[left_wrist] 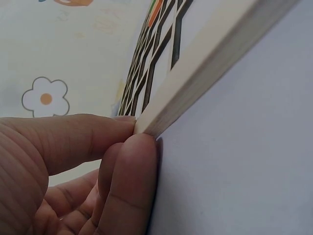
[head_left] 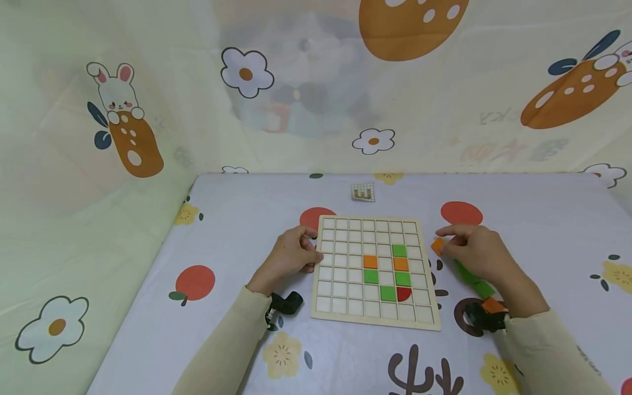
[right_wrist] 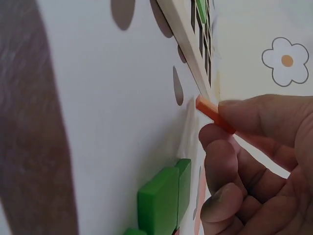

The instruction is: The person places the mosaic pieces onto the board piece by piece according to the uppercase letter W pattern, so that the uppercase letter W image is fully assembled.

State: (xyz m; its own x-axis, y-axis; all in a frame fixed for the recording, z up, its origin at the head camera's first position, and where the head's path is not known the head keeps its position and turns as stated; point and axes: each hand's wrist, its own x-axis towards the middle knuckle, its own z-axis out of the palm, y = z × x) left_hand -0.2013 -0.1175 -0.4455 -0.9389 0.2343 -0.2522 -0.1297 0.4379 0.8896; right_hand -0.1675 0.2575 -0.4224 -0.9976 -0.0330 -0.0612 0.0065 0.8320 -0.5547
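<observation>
My left hand [head_left: 290, 251] pinches the gridded board [head_left: 339, 261] edge, my right hand [head_left: 475, 250] pinches an orange tile [right_wrist: 209, 108], small card [head_left: 362, 192] visible only in head view

- Back wall [head_left: 306, 156]: thin cream sheeting, printed with white flowers [head_left: 247, 72] and spotted brown shapes [head_left: 412, 27]; faint mirrored figures show through.
- Left wall [head_left: 49, 247]: pale green-tinged sheeting with a rabbit print [head_left: 117, 99].
- Desk [head_left: 237, 219]: pale lilac cover printed with red fruit [head_left: 195, 283] and yellow flowers [head_left: 281, 355].
- Light: soft.

Card [head_left: 362, 192] too small for me to read, green blocks [head_left: 481, 287] partly hidden by the right hand [head_left: 474, 249], board [left_wrist: 195, 68] cut off by my left-wrist view's upper edge
</observation>
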